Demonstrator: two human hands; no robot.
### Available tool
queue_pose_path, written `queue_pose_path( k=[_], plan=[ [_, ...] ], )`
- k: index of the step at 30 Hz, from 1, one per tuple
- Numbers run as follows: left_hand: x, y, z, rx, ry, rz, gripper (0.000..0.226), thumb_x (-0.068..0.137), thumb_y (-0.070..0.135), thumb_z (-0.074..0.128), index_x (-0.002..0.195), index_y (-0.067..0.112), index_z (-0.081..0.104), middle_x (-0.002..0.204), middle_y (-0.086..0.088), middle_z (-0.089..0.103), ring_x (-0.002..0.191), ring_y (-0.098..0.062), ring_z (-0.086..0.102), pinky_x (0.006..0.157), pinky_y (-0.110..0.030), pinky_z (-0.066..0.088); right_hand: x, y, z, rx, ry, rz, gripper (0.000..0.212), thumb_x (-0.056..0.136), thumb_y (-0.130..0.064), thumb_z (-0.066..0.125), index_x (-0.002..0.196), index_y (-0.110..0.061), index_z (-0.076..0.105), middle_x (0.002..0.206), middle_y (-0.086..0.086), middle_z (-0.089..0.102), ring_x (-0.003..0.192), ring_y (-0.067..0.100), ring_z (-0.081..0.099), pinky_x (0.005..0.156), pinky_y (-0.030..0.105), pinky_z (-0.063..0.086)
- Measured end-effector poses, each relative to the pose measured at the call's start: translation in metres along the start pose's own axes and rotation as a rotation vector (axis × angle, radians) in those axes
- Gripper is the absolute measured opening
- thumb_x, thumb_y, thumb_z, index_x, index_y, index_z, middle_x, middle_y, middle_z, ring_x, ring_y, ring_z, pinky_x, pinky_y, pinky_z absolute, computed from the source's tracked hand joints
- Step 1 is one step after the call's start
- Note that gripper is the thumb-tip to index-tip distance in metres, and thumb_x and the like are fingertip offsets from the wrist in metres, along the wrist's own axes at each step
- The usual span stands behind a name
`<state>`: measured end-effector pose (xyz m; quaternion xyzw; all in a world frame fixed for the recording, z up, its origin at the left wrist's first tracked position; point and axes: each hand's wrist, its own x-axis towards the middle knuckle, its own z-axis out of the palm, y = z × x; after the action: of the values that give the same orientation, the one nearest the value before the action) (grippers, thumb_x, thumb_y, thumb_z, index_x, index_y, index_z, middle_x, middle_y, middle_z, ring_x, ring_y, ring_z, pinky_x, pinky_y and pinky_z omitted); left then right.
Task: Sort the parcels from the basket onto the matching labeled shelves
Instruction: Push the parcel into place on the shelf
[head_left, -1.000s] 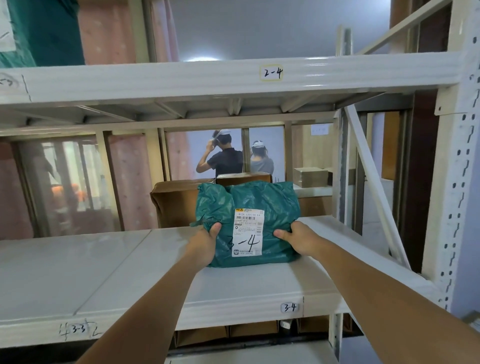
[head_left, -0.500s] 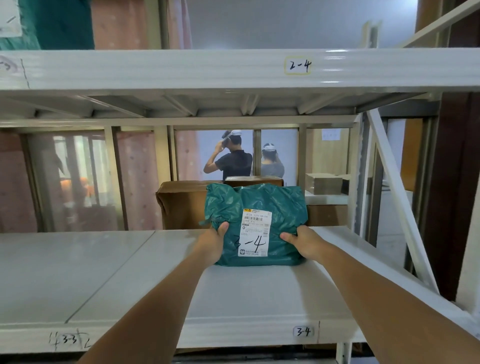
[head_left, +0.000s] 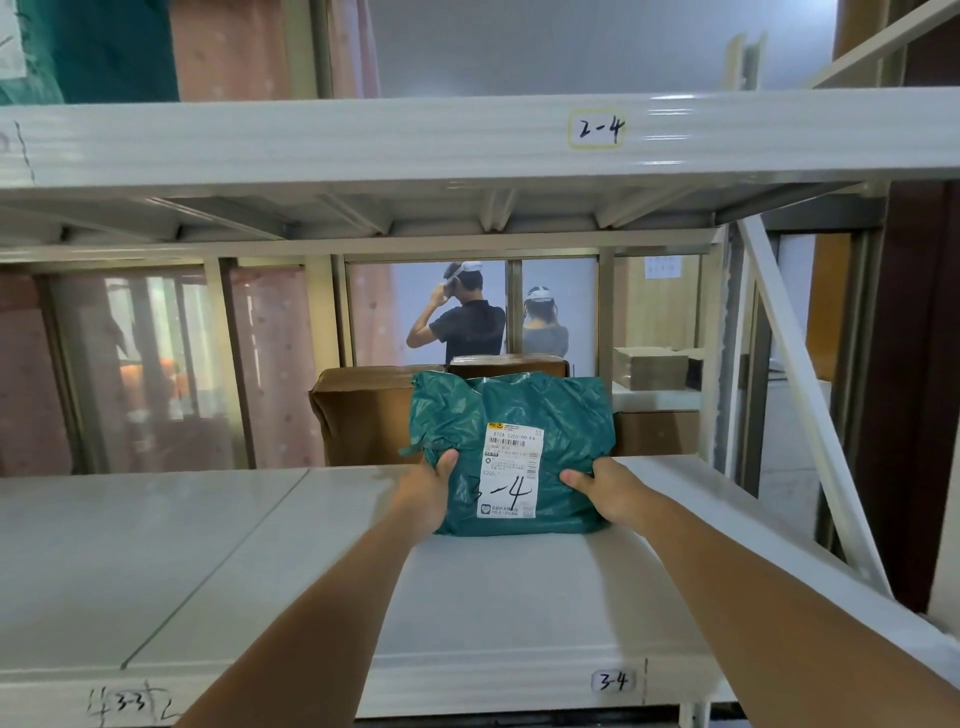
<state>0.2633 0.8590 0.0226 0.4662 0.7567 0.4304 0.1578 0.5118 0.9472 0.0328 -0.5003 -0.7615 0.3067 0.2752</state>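
Parcel (head_left: 511, 415): green plastic bag, crinkled, slight sheen; matt white paper label (head_left: 509, 470). Shelf (head_left: 208, 561): smooth pale board, painted metal frame. Boxes (head_left: 363, 415) behind: matt brown cardboard.

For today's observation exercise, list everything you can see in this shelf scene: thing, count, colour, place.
Parcel: one, green, white label marked 3-4, on the shelf.
Shelf: one, white, front edge tagged 3-4 and 3-3.
Upper beam: one, white, tagged 2-4.
Cardboard boxes: at least two, brown, behind the parcel.
People: two, beyond the rack, backs turned.
Left hand: grips the parcel's left edge.
Right hand: grips its right edge.
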Motion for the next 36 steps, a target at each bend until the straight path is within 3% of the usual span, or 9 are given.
queue_pose_path(
  k=[5, 12, 15, 19, 21, 23, 26, 29, 36],
  plan=[
    [-0.011, 0.007, -0.002, 0.018, -0.004, -0.008, 0.063, 0.105, 0.059, 0.024, 0.145, 0.015, 0.045, 0.135, -0.013, 0.061, 0.122, -0.034, 0.057, 0.096, -0.037, 0.039, -0.007, -0.004, 0.002, 0.032, -0.002, 0.010, 0.041, 0.103, -0.043, 0.053, 0.131, -0.013, 0.054, 0.128, 0.005, 0.062, 0.112, 0.022, 0.059, 0.104, 0.037, 0.046],
    [-0.009, -0.003, -0.012, -0.245, -0.161, 0.007, 0.064, 0.099, 0.068, 0.039, 0.150, 0.029, 0.040, 0.140, -0.001, 0.059, 0.124, -0.026, 0.058, 0.113, -0.044, 0.042, -0.020, -0.017, -0.001, 0.085, -0.011, 0.016, 0.046, 0.102, -0.042, 0.055, 0.140, -0.017, 0.049, 0.137, 0.002, 0.058, 0.126, 0.024, 0.055, 0.111, 0.039, 0.042],
    [-0.014, 0.006, -0.026, -0.447, -0.204, 0.040, 0.037, 0.102, 0.043, 0.055, 0.134, 0.024, 0.053, 0.136, 0.000, 0.064, 0.113, -0.017, 0.063, 0.100, -0.033, 0.048, -0.020, -0.015, -0.008, 0.146, 0.050, -0.001, 0.062, 0.094, -0.047, 0.066, 0.144, -0.019, 0.045, 0.139, 0.000, 0.059, 0.125, 0.022, 0.056, 0.111, 0.040, 0.043],
    [-0.025, 0.014, -0.048, -0.512, -0.223, 0.062, 0.052, 0.093, 0.038, 0.070, 0.137, 0.014, 0.055, 0.131, -0.001, 0.067, 0.103, -0.010, 0.067, 0.075, -0.019, 0.055, -0.030, -0.018, -0.019, 0.195, 0.139, 0.025, 0.080, 0.083, -0.052, 0.076, 0.143, -0.013, 0.039, 0.135, 0.000, 0.059, 0.119, 0.023, 0.057, 0.099, 0.039, 0.050],
    [-0.031, 0.013, -0.061, -0.428, -0.169, 0.020, 0.079, 0.083, 0.050, 0.077, 0.142, 0.008, 0.046, 0.135, 0.001, 0.062, 0.108, -0.013, 0.064, 0.074, -0.019, 0.055, -0.041, -0.022, -0.025, 0.156, 0.156, 0.059, 0.074, 0.089, -0.047, 0.072, 0.141, -0.008, 0.036, 0.131, 0.003, 0.056, 0.121, 0.026, 0.056, 0.092, 0.033, 0.045],
    [-0.045, 0.015, -0.076, -0.223, -0.131, -0.023, 0.114, 0.078, 0.064, 0.076, 0.158, 0.004, 0.022, 0.154, -0.004, 0.044, 0.135, -0.025, 0.050, 0.100, -0.031, 0.049, -0.050, -0.024, -0.031, 0.049, 0.153, 0.050, 0.085, 0.085, -0.060, 0.070, 0.143, -0.008, 0.035, 0.136, 0.006, 0.054, 0.130, 0.030, 0.052, 0.097, 0.035, 0.044],
    [-0.078, 0.023, -0.096, 0.312, -0.216, 0.066, 0.091, 0.096, 0.068, 0.047, 0.163, 0.017, 0.012, 0.170, -0.015, 0.010, 0.156, -0.033, 0.012, 0.125, -0.046, 0.020, -0.068, -0.023, -0.034, -0.315, 0.106, -0.009, 0.107, 0.079, -0.082, 0.057, 0.155, -0.013, 0.026, 0.156, 0.013, 0.037, 0.147, 0.035, 0.031, 0.117, 0.046, 0.033],
    [-0.105, 0.024, -0.115, 0.612, -0.238, 0.152, 0.082, 0.098, 0.073, 0.030, 0.162, 0.022, 0.023, 0.168, -0.013, 0.019, 0.155, -0.033, 0.020, 0.122, -0.045, 0.021, -0.093, -0.030, -0.035, -0.583, 0.037, 0.010, 0.106, 0.088, -0.081, 0.041, 0.161, -0.010, 0.012, 0.167, 0.016, 0.014, 0.155, 0.034, 0.011, 0.123, 0.049, 0.021],
    [-0.136, 0.006, -0.152, 0.746, -0.202, 0.201, 0.100, 0.082, 0.092, 0.028, 0.150, 0.021, 0.049, 0.153, -0.005, 0.050, 0.136, -0.027, 0.050, 0.111, -0.043, 0.039, -0.151, -0.062, -0.031, -0.615, -0.119, -0.073, 0.083, 0.095, -0.072, 0.040, 0.160, -0.023, 0.023, 0.161, 0.007, 0.035, 0.146, 0.027, 0.036, 0.117, 0.038, 0.032]
  ],
)
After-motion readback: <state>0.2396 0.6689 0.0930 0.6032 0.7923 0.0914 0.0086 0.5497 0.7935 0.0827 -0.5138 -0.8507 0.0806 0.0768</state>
